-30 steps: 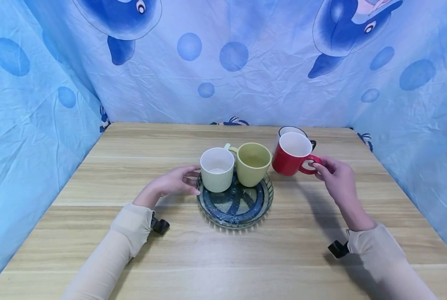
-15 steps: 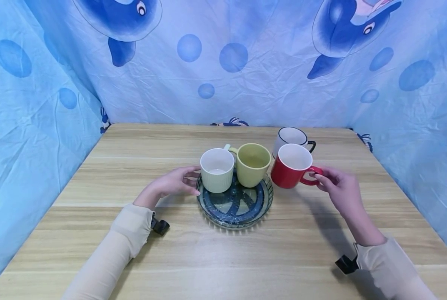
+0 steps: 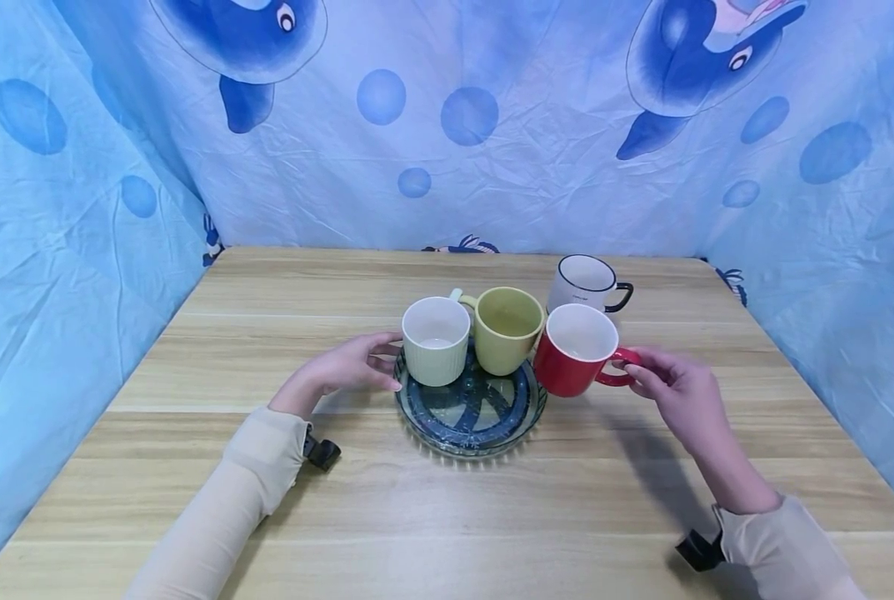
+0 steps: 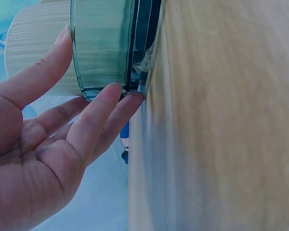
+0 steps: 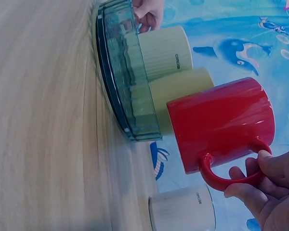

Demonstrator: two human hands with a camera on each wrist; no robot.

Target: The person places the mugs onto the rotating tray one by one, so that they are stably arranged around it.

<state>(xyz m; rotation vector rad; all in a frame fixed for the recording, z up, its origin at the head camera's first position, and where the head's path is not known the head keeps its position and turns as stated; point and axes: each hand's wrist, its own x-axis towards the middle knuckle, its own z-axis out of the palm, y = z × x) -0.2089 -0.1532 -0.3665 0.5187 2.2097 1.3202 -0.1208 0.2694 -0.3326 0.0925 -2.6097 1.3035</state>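
A red mug (image 3: 568, 367), white inside, hangs tilted at the right rim of a round glass tray (image 3: 484, 448). My right hand (image 3: 675, 392) pinches its handle between thumb and fingers; the right wrist view shows the mug (image 5: 221, 122) raised off the table. Two cups stand in the tray: a ribbed pale cup (image 3: 435, 346) at the left and a yellow-green mug (image 3: 502, 333) beside it. My left hand (image 3: 349, 362) is at the tray's left side, its fingers spread. In the left wrist view its fingertips lie against the glass wall (image 4: 103, 48).
Behind the red mug, on the wooden table (image 3: 432, 533), stands a white mug (image 3: 577, 287) with a dark rim and black handle. A blue dolphin-print cloth (image 3: 461, 200) closes off the back and sides.
My right hand has brought the red mug toward me and slightly left, from in front of the white mug to the tray's right rim. My left hand has stayed in place.
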